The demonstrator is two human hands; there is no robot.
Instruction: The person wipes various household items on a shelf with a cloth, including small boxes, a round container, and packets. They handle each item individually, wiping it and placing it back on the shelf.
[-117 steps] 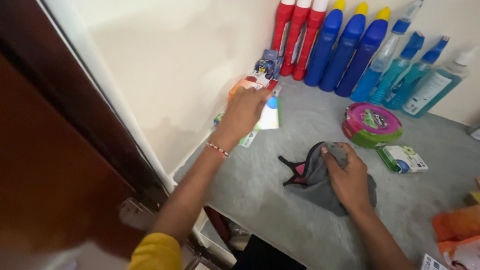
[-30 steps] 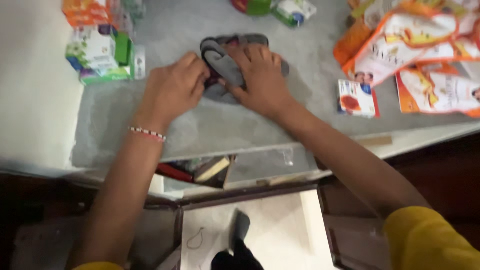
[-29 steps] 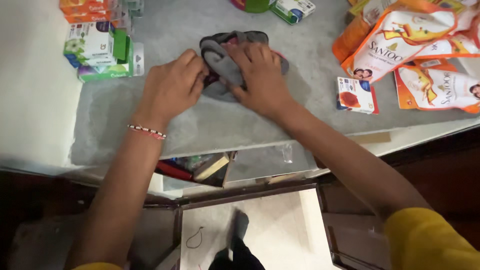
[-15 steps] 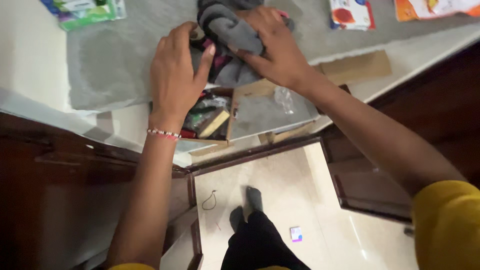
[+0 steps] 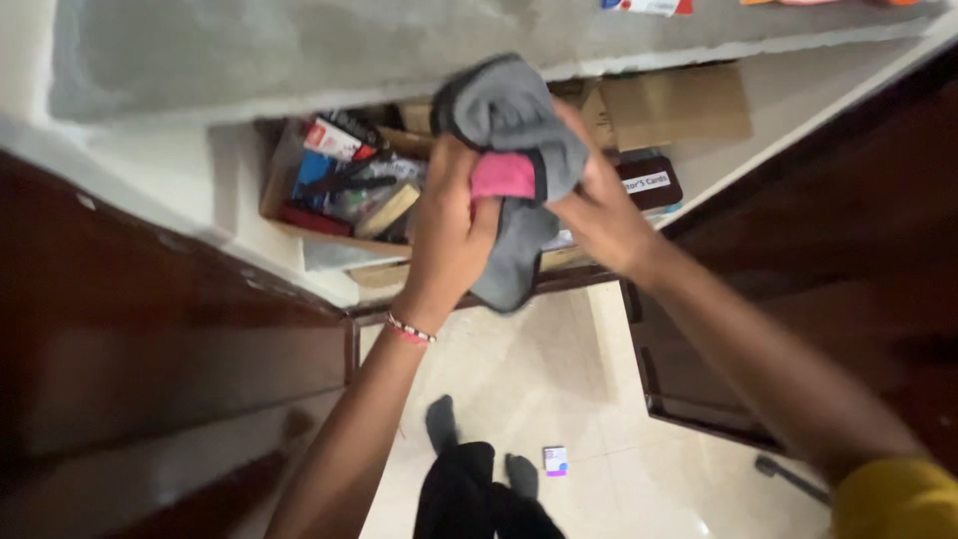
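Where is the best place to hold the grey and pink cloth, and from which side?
Probably the bunched upper part of the grey and pink cloth, gripped from both sides, as the left hand and right hand do; the lower end hangs loose.

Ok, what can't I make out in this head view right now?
- Grey and pink cloth: motion blur, and the left hand and right hand cover its sides, so what kind of garment it is stays unclear.
- Open box of small items: contents blurred and partly behind the hands.
- Grey countertop: cut by the top edge.
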